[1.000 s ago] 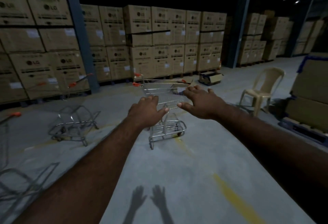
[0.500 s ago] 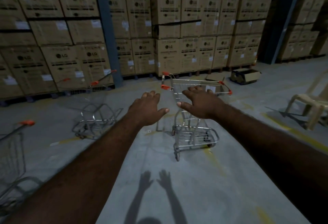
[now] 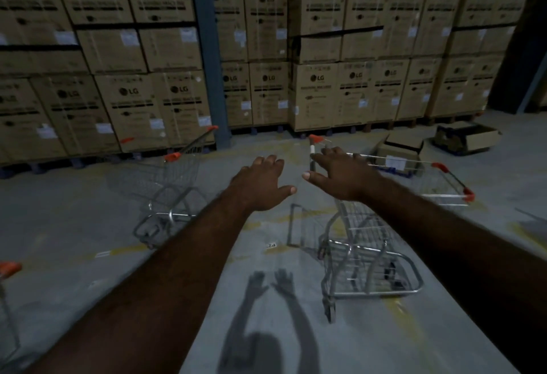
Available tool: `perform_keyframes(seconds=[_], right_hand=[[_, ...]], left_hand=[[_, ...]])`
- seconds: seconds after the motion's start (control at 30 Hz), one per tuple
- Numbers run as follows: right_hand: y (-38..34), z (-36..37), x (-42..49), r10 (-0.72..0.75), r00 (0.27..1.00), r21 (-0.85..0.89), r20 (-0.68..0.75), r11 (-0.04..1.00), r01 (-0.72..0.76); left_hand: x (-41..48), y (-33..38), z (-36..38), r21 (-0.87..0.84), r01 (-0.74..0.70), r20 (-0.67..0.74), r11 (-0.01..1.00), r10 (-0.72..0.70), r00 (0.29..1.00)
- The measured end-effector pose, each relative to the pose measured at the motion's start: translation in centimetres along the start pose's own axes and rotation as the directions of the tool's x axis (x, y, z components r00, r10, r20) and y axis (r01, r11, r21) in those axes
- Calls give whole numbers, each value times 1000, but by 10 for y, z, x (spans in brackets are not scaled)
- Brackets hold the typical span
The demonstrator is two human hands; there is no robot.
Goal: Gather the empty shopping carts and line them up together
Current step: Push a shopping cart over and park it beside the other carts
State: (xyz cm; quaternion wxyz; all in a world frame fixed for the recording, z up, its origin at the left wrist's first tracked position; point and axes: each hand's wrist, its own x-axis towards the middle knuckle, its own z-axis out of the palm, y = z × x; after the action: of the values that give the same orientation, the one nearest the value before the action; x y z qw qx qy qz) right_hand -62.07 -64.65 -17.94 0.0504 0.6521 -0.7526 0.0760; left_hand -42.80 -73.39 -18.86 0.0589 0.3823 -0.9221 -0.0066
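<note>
Now the nearest cart (image 3: 367, 243) stands closer than a second ago, beneath the right hand (image 3: 343, 175), and the view has swung toward the second cart (image 3: 174, 190) by the pillar (image 3: 207, 47). The right hand and left hand (image 3: 260, 184) stay extended, fingers straight, holding nothing; rim contact cannot be confirmed. Judgement: grasp imminent, lining-up not begun.

The near cart (image 3: 373, 282) has shifted rightward, now below the right hand (image 3: 344, 176); chair gone.
</note>
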Motion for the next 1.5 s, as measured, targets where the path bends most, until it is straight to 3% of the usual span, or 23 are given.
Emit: perform_keyframes(seconds=[0.27, 0.47, 0.87, 0.97, 1.2, 1.4, 1.5], right_hand=[[28, 60, 172, 102, 995, -7, 10, 995, -102], [50, 92, 284, 287, 958, 38, 25, 957, -288], [129, 190, 432, 511, 848, 62, 140, 850, -523], [154, 224, 456, 576, 795, 85, 193, 797, -598], [190, 286, 478, 659, 663, 195, 355, 641, -742], [203, 319, 490, 752, 472, 141, 461, 463, -875], [199, 318, 503, 796, 384, 162, 467, 350, -923]], left_hand=[[174, -98, 36, -10, -105, 32, 994, 105, 994], [311, -155, 56, 4, -259, 138, 966, 256, 957], [553, -157, 139, 5, -498, 146, 867, 492, 858], [600, -154, 165, 2, -551, 238, 834, 535, 810], [695, -145, 212, -44, -656, 250, 753, 644, 723], [753, -122, 268, -10, -804, 335, 595, 759, 558], [765, -125, 295, -24, -896, 209, 444, 879, 430]])
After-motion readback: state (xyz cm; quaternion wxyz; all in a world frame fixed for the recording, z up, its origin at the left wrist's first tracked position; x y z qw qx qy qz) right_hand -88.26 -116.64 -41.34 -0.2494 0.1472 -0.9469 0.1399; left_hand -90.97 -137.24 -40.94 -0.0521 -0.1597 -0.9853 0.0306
